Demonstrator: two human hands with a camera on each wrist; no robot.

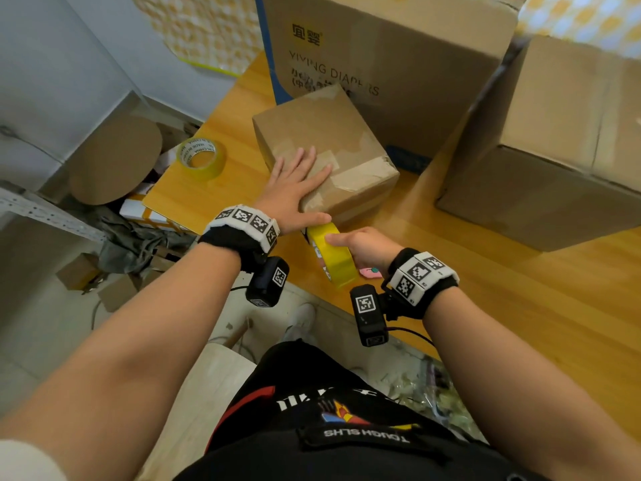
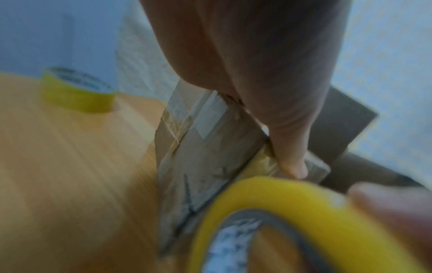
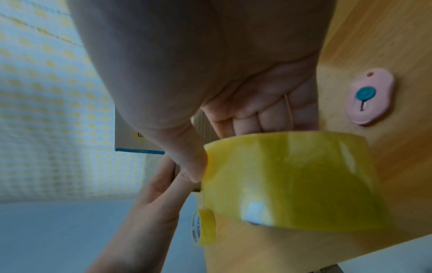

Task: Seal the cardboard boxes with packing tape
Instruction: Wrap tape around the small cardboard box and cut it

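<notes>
A small cardboard box (image 1: 333, 140) patched with old tape stands on the wooden table (image 1: 485, 289). My left hand (image 1: 301, 189) lies flat on its top with the fingers straight, and the thumb (image 2: 290, 158) presses on the near upper edge, where a yellowish strip of tape runs. My right hand (image 1: 350, 244) grips a yellow packing tape roll (image 1: 334, 255), held on edge just in front of the box's near face. In the right wrist view its fingers (image 3: 252, 118) curl round the tape roll (image 3: 292, 181), thumb on the side.
A second yellow tape roll (image 1: 201, 157) lies flat at the table's left corner. A pink utility knife (image 3: 369, 97) lies near my right wrist. A large diaper carton (image 1: 388, 64) stands behind the small box, another big carton (image 1: 555, 151) to the right. Cardboard scraps (image 1: 114, 161) clutter the floor at left.
</notes>
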